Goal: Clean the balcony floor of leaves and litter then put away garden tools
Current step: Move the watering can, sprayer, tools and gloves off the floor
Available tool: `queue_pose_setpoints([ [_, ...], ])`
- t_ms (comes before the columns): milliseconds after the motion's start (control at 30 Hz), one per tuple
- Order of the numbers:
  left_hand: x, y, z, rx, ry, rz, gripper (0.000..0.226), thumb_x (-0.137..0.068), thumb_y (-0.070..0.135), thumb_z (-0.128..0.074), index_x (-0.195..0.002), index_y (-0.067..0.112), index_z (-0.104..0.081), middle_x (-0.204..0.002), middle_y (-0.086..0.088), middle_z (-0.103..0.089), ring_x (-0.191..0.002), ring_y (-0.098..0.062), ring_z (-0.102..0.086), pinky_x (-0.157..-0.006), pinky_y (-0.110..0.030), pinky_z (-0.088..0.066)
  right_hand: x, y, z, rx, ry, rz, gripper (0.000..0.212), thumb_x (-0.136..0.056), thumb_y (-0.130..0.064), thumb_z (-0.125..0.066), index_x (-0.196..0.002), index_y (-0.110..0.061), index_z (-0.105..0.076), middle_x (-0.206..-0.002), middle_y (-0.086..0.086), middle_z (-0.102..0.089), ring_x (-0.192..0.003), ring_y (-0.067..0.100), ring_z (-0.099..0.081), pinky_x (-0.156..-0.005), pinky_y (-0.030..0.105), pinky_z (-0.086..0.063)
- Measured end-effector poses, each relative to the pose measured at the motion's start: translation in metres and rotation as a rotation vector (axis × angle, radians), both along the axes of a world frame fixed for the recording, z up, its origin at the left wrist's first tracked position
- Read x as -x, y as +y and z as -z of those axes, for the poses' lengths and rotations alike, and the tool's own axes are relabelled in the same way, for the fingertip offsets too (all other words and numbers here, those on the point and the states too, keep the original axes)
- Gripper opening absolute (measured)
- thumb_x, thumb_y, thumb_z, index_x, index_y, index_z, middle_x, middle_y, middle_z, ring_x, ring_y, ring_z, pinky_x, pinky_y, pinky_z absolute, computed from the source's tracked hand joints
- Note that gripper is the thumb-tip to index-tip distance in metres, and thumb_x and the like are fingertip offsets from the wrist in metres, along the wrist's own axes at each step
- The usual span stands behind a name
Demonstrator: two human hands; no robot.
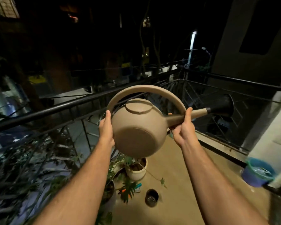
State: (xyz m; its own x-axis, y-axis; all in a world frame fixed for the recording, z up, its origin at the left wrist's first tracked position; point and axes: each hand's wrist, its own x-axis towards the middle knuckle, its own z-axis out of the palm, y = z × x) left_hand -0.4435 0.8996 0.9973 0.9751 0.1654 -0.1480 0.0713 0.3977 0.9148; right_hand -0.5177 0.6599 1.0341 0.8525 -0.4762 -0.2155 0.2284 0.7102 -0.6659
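I've got the round tan plastic watering can [136,127] up in both hands at chest height over the beige balcony floor [185,176], its flat base tipped toward me and its long axis running left to right, black flared rose [224,104] pointing right past the black metal railing [55,109]. My left hand [106,129] lies with straight fingers against the can's left side, my right hand [183,127] curls round the spout, so the right is nearer the rose end. Below: a cream ceramic pot [135,172] holding a leafy plant, a small dark pot [151,198] with contents I can't make out, and a blue plastic bucket [256,174] at the right edge, contents unclear.
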Motion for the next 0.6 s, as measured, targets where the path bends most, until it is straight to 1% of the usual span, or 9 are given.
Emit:
queue_pose_setpoints([
  [67, -0.03, -0.018, 0.001, 0.004, -0.01, 0.059, 0.048, -0.086, 0.065, -0.058, -0.107, 0.023, -0.066, -0.108, -0.011, -0.074, -0.104, -0.034, -0.069, -0.09, -0.059, -0.055, -0.018, -0.015, -0.002, 0.008, -0.008, 0.048, 0.046, -0.092, -0.053, -0.058, -0.12, -0.016, -0.054, -0.105, 0.016, -0.072, -0.097, 0.025, -0.071, -0.101, 0.049, -0.051],
  [133, -0.053, -0.036, -0.003, 0.009, -0.018, 0.106, 0.038, -0.091, 0.061, -0.056, -0.098, 0.024, -0.065, -0.107, -0.012, -0.073, -0.104, -0.035, -0.069, -0.091, -0.058, -0.054, -0.033, -0.029, -0.002, 0.023, -0.011, 0.078, 0.054, -0.091, -0.053, -0.06, -0.128, -0.015, -0.052, -0.108, 0.016, -0.072, -0.098, 0.026, -0.072, -0.1, 0.049, -0.051],
  [200, -0.08, -0.055, -0.007, 0.023, -0.014, 0.147, 0.033, -0.096, 0.056, -0.053, -0.091, 0.025, -0.062, -0.104, -0.011, -0.072, -0.103, -0.034, -0.068, -0.093, -0.055, -0.054, -0.05, -0.044, -0.003, 0.037, -0.005, 0.112, 0.061, -0.089, -0.055, -0.06, -0.134, -0.014, -0.05, -0.114, 0.014, -0.07, -0.106, 0.026, -0.069, -0.103, 0.05, -0.049],
  [267, -0.108, -0.075, -0.01, 0.003, -0.012, 0.196, 0.034, -0.096, 0.058, -0.052, -0.097, 0.025, -0.064, -0.106, -0.01, -0.072, -0.103, -0.032, -0.068, -0.091, -0.054, -0.055, -0.062, -0.061, -0.004, 0.052, 0.023, 0.157, 0.065, -0.088, -0.057, -0.06, -0.137, -0.015, -0.05, -0.118, 0.012, -0.069, -0.11, 0.026, -0.066, -0.105, 0.049, -0.047],
  [333, -0.131, -0.095, -0.012, -0.004, -0.039, 0.258, 0.041, -0.093, 0.061, -0.054, -0.105, 0.024, -0.066, -0.108, -0.01, -0.073, -0.103, -0.032, -0.069, -0.09, -0.056, -0.056, -0.07, -0.077, -0.003, 0.082, 0.046, 0.196, 0.057, -0.089, -0.059, -0.058, -0.13, -0.019, -0.053, -0.117, 0.01, -0.068, -0.111, 0.025, -0.064, -0.107, 0.049, -0.045],
  [400, -0.155, -0.12, -0.011, -0.027, -0.048, 0.304, 0.045, -0.089, 0.064, -0.056, -0.107, 0.024, -0.066, -0.11, -0.01, -0.073, -0.102, -0.031, -0.07, -0.089, -0.057, -0.056, -0.077, -0.095, 0.001, 0.095, 0.065, 0.247, 0.049, -0.091, -0.06, -0.054, -0.123, -0.023, -0.054, -0.115, 0.006, -0.067, -0.111, 0.023, -0.062, -0.111, 0.053, -0.039],
  [467, -0.168, -0.145, -0.006, -0.045, -0.055, 0.361, 0.046, -0.087, 0.065, -0.056, -0.104, 0.024, -0.067, -0.111, -0.013, -0.072, -0.103, -0.034, -0.069, -0.089, -0.059, -0.055, -0.079, -0.11, 0.006, 0.102, 0.09, 0.286, 0.058, -0.092, -0.061, -0.053, -0.135, -0.022, -0.048, -0.117, 0.005, -0.065, -0.119, 0.026, -0.059, -0.114, 0.058, -0.032],
  [533, -0.175, -0.17, 0.0, -0.034, -0.04, 0.416, 0.041, -0.091, 0.061, -0.055, -0.1, 0.022, -0.065, -0.112, -0.016, -0.071, -0.106, -0.037, -0.067, -0.09, -0.058, -0.055, -0.08, -0.126, 0.01, 0.091, 0.129, 0.339, 0.07, -0.092, -0.061, -0.053, -0.147, -0.019, -0.037, -0.131, 0.009, -0.061, -0.126, 0.027, -0.055, -0.115, 0.06, -0.03],
  [600, -0.184, -0.197, 0.009, -0.018, -0.019, 0.46, 0.034, -0.096, 0.056, -0.052, -0.097, 0.024, -0.061, -0.108, -0.014, -0.07, -0.105, -0.035, -0.067, -0.09, -0.054, -0.056, -0.085, -0.145, 0.015, 0.075, 0.143, 0.377, 0.077, -0.091, -0.061, -0.055, -0.151, -0.019, -0.032, -0.141, 0.011, -0.054, -0.128, 0.028, -0.053, -0.115, 0.06, -0.031],
])
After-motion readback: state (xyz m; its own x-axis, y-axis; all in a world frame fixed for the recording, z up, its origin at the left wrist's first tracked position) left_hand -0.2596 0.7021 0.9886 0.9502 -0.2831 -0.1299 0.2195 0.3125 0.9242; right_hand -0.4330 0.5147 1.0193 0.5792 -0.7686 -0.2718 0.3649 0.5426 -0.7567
